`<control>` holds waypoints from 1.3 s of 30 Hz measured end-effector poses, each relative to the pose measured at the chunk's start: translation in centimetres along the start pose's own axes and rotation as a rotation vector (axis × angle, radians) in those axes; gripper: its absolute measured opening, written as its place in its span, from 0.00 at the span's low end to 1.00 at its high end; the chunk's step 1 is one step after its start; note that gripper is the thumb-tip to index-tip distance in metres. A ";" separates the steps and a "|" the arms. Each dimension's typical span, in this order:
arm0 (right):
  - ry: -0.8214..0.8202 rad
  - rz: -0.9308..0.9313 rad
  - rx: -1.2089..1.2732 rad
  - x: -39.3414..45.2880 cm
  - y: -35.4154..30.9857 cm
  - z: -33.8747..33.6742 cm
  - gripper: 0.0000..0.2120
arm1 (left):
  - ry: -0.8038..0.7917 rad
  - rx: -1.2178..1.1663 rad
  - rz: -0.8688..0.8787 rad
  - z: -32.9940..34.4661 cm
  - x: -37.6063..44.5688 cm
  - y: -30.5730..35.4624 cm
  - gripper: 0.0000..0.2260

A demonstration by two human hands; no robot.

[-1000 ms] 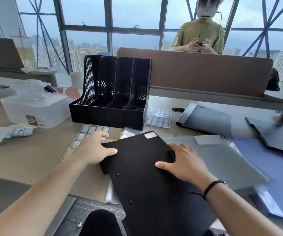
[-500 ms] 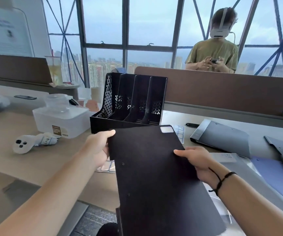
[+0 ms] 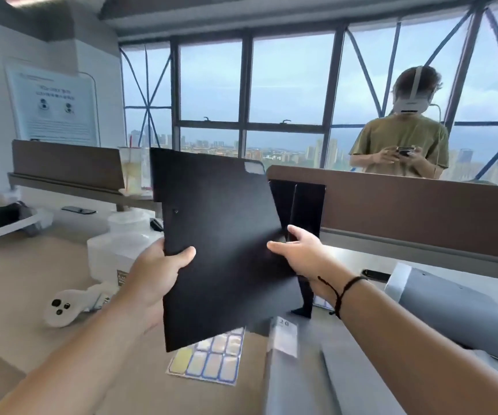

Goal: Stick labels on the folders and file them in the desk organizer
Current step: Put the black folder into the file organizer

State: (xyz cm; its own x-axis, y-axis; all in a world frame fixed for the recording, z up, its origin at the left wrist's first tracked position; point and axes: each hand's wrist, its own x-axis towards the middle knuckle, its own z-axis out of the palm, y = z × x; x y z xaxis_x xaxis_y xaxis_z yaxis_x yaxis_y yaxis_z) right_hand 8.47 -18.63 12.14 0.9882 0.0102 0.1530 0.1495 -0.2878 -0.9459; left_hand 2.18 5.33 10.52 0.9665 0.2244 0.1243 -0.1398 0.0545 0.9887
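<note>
Black folder (image 3: pixel 220 244) held upright above the table (image 3: pixel 47 274), in front of the organizer (image 3: pixel 304 205). Left grip (image 3: pixel 158 274) pinching its left edge, thumb on the face; right grip (image 3: pixel 298 253) clasping its right edge. Label sheet (image 3: pixel 208 360) flat below, gray folders (image 3: pixel 451 310) at right.

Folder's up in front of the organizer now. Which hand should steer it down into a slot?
Probably the right hand: it holds the black folder on the edge next to the desk organizer, whose slots show just behind it. The left hand grips the far edge and can only steady it.
</note>
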 end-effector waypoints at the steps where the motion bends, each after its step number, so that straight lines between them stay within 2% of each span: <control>1: -0.038 -0.039 -0.119 0.5 -0.1 0.9 0.26 | 0.065 0.005 0.036 -0.4 1.8 0.0 0.09; 4: -0.163 -0.128 -0.433 2.3 0.7 3.4 0.41 | 0.179 0.006 0.143 -1.4 6.7 0.7 0.10; 9: -0.288 -0.112 -0.537 5.6 2.7 5.8 0.41 | 0.418 0.126 0.355 -1.1 13.2 2.5 0.10; 11: -0.298 -0.119 -0.578 6.7 3.7 6.3 0.38 | 0.424 0.158 0.396 -0.5 15.6 2.4 0.10; 17: -0.265 -0.116 -0.642 9.9 5.5 7.2 0.32 | 0.400 0.247 0.344 1.5 21.4 -0.9 0.11; 19: -0.250 -0.117 -0.637 10.8 5.9 7.6 0.32 | 0.388 0.278 0.357 2.2 22.5 -2.1 0.09; 25: -0.225 -0.155 -0.685 11.8 6.9 8.6 0.30 | 0.358 0.336 0.396 4.4 23.6 -4.0 0.13; 27: -0.227 -0.158 -0.720 12.0 7.3 8.8 0.26 | 0.382 0.347 0.402 4.8 24.0 -3.9 0.13; 31: -0.274 -0.154 -0.792 12.3 7.6 9.2 0.12 | 0.402 0.354 0.398 5.5 24.6 -4.0 0.12; 39: -0.295 -0.161 -0.809 13.1 7.7 9.9 0.18 | 0.302 0.559 0.358 4.1 25.3 -8.7 0.14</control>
State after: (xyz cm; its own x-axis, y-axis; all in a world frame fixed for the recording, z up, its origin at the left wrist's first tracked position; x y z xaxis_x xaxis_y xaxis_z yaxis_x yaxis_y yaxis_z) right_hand 22.90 -11.17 4.06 0.9424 0.3245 0.0815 0.3285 -0.8513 -0.4091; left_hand 28.68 6.58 5.43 0.7694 0.3984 0.4993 -0.2278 -0.5592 0.7972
